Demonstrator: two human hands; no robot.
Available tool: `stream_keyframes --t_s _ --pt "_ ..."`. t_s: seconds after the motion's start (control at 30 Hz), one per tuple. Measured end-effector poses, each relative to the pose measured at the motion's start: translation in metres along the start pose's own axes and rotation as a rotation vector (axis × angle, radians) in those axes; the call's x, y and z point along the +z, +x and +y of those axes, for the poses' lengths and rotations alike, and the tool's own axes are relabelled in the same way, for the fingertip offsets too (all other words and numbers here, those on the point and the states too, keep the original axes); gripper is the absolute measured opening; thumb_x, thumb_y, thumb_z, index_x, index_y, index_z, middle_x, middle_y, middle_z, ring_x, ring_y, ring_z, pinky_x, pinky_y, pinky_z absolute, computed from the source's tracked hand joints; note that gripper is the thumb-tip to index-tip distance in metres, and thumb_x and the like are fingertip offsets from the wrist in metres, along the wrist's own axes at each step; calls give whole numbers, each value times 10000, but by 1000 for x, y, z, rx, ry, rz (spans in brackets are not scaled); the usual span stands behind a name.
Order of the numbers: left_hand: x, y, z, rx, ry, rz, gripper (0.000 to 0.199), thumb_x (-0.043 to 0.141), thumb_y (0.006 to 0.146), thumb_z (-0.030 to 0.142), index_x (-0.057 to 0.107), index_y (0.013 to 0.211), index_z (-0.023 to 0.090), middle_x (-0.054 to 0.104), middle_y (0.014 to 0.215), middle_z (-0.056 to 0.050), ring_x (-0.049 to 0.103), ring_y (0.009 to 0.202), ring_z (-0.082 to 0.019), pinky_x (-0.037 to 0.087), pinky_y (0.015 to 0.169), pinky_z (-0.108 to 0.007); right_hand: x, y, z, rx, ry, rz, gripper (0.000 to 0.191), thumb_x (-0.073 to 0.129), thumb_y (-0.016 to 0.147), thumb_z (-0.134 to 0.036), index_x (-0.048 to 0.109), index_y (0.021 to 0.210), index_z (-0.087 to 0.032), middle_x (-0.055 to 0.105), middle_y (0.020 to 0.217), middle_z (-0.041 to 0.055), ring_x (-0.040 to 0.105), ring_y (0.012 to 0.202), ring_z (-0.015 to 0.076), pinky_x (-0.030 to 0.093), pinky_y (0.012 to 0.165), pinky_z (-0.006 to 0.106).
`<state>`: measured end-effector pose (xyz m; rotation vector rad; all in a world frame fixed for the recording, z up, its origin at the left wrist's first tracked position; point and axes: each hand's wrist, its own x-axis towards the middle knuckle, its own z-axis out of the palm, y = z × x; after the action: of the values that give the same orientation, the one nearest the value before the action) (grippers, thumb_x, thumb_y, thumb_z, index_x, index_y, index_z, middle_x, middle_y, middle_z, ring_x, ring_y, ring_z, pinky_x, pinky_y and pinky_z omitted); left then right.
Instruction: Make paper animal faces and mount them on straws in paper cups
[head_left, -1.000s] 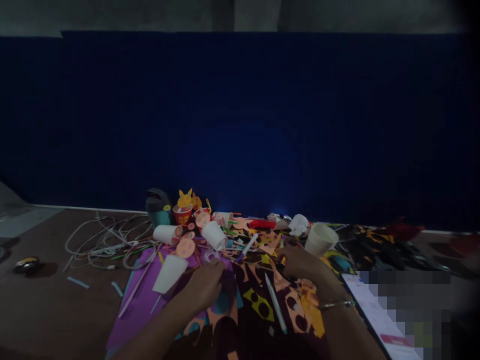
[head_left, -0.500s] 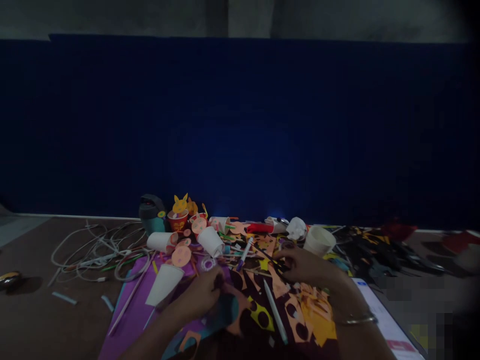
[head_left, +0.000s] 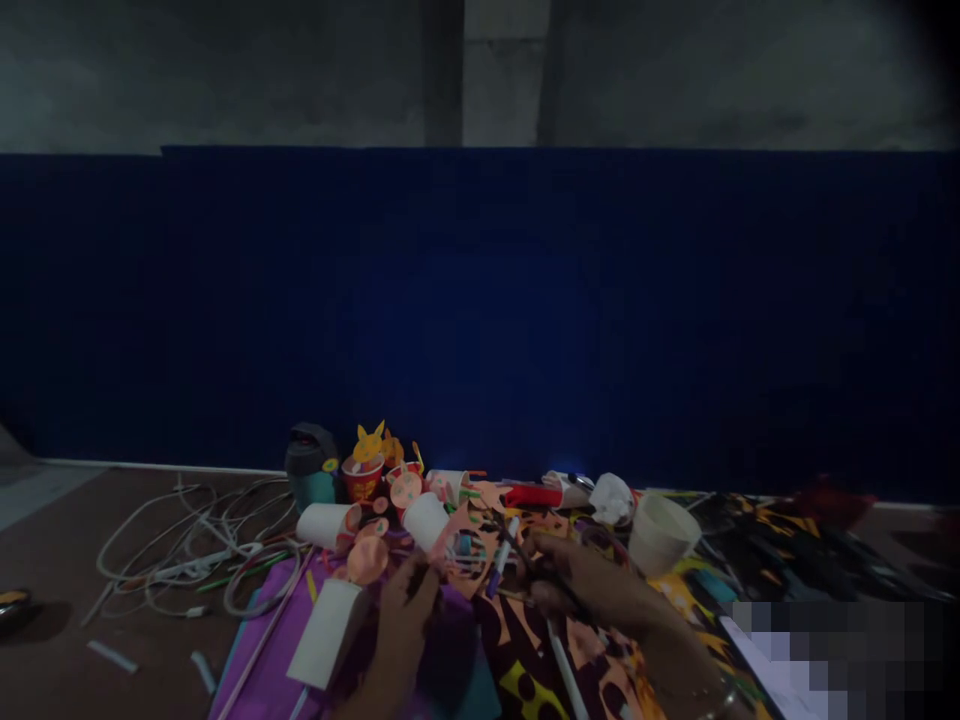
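Note:
My left hand [head_left: 409, 600] is closed in a pinch on an orange paper piece [head_left: 463, 535], raised in front of a white paper cup [head_left: 426, 518]. Thin and dark, what look like scissors [head_left: 556, 585] lie in the closed fingers of my right hand [head_left: 574, 570], tips pointing toward the paper. A white and purple marker [head_left: 504, 560] lies between the hands. Another white cup [head_left: 328, 632] rests on purple sheets [head_left: 262, 640] left of my left hand. Yellow paper with cut-out holes [head_left: 525, 690] lies below. Dim light hides finger detail.
Decorated cups [head_left: 364, 478] and a dark teal bottle [head_left: 310, 470] stand at the back left, near tangled white cables [head_left: 187, 540]. Behind my right hand are a cream cup [head_left: 664, 530] and crumpled white paper [head_left: 611, 500]. A blue partition [head_left: 480, 310] closes off the back.
The view has tilted up slightly. My left hand has lifted the orange paper, and my right hand has moved closer to it with the scissors.

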<state>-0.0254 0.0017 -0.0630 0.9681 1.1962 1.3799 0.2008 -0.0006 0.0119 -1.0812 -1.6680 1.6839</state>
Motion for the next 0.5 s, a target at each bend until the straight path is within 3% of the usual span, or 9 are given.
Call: stream_keyframes --t_s 0.2,0.5 --pt "-2 3 -12 28 69 -2 321 681 663 455 568 616 158 462 490 57 377 466 -91 265 446 -195 9 15 22 92 -172 -23 250 718 658 -266 564 836 -181 544 631 -55 464 514 65 345 461 165" --pt "3 0 -16 -73 -12 -87 328 726 605 464 623 644 155 530 559 34 439 520 -111 315 498 -210 32 44 50 38 -89 26 261 689 685 -283 540 874 -184 553 628 -51 469 501 75 351 445 167"
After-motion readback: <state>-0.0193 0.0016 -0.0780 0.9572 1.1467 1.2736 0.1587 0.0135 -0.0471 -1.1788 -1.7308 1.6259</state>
